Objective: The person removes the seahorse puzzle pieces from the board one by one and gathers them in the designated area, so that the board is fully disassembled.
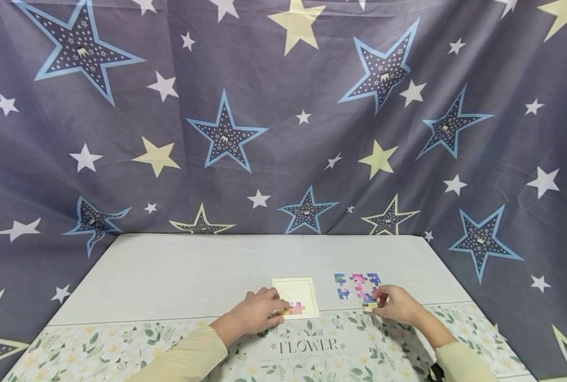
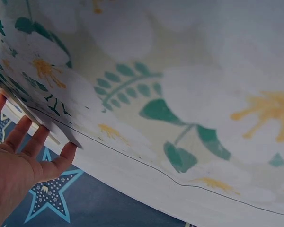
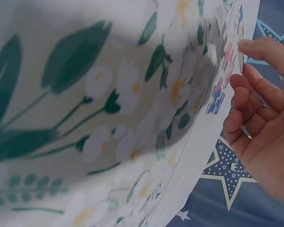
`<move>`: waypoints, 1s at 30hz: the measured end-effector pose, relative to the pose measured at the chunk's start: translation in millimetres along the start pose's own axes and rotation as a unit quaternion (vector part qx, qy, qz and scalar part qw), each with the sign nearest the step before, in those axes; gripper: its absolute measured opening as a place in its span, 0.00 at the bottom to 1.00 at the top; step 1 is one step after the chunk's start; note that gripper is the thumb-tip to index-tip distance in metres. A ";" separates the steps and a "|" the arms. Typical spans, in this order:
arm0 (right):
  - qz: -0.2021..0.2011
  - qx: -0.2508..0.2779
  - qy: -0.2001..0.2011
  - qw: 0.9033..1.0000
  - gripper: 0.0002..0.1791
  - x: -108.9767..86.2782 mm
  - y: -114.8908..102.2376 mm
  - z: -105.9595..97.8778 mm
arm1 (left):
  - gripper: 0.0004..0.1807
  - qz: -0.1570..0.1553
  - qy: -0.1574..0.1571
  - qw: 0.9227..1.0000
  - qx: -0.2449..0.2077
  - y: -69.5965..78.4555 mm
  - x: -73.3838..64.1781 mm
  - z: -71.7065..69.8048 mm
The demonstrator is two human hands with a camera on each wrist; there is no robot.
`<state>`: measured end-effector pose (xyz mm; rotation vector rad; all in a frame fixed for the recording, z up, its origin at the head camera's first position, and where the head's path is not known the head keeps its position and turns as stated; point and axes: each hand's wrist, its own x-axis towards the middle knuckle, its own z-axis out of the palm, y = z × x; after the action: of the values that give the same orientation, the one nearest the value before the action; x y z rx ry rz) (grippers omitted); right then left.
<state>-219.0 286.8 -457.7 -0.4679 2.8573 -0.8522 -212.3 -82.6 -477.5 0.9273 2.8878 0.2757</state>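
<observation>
My left hand (image 1: 259, 310) rests at the left edge of a shallow, cream puzzle tray (image 1: 315, 302), fingers spread over its lower left corner. Inside that corner lie joined pink and yellow puzzle pieces (image 1: 297, 307), partly covered by the fingers. In the left wrist view the fingertips (image 2: 38, 137) lie along the tray's edge. My right hand (image 1: 400, 305) pinches a yellow-and-blue puzzle piece (image 1: 369, 306) between thumb and fingers, at the near side of a group of loose pieces (image 1: 358, 281). In the right wrist view the thumb and index finger (image 3: 262, 49) meet at the piece's edge.
The loose pieces, pink, blue and green, lie in rows right of the tray. A white table (image 1: 192, 270) carries a flower-printed cloth (image 1: 312, 366) along its near side. A star-patterned curtain (image 1: 264, 132) hangs behind and at both sides.
</observation>
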 end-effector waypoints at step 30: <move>0.081 0.006 0.019 0.997 0.14 -9.9 34.9 -6.0 | 0.20 -0.011 -0.011 1.000 0.000 -0.3 1.2 0.6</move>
<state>-219.9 320.8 -471.7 -0.2166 2.8737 -0.8577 -213.3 -82.1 -478.1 0.8924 2.8761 0.2605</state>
